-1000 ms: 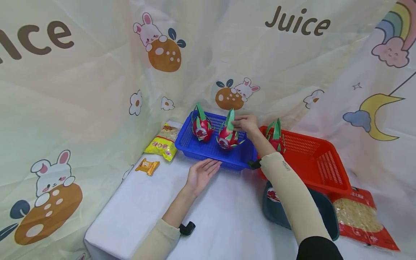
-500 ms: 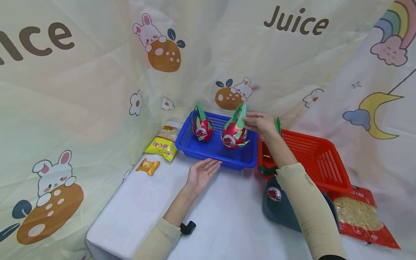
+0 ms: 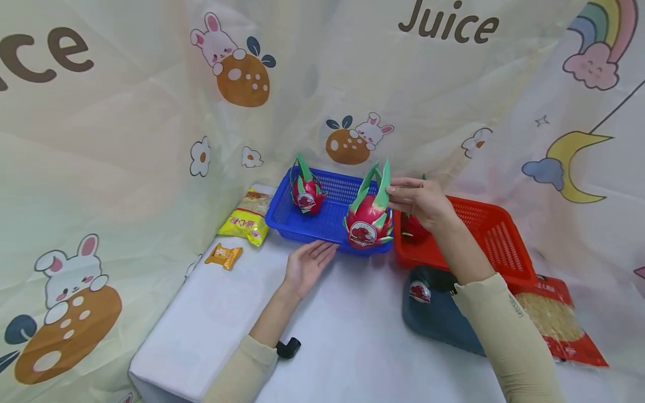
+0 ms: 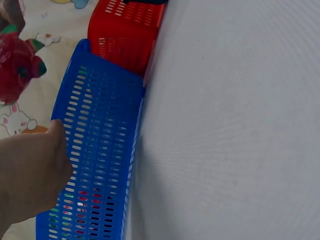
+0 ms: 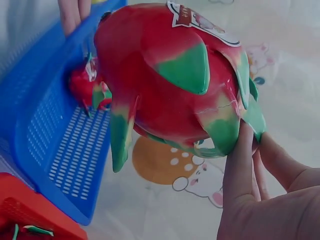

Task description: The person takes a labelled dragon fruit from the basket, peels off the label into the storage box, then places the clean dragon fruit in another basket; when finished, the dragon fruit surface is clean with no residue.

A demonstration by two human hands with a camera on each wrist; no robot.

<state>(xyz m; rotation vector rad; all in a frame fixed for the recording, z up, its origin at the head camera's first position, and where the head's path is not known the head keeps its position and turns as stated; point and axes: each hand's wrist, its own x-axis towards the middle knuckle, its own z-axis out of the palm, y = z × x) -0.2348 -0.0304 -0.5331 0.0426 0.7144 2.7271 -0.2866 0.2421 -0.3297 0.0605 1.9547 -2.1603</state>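
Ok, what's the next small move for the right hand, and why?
Probably ease the dragon fruit rightward over the red basket: the right hand pinches its green leaves, it hangs above the blue basket's rim, and the red basket already holds another dragon fruit.

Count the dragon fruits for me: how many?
3: one fruit inside the blue basket, a second fruit in the grip of the right hand, a third in the red basket, partly hidden. The arm could hide more.
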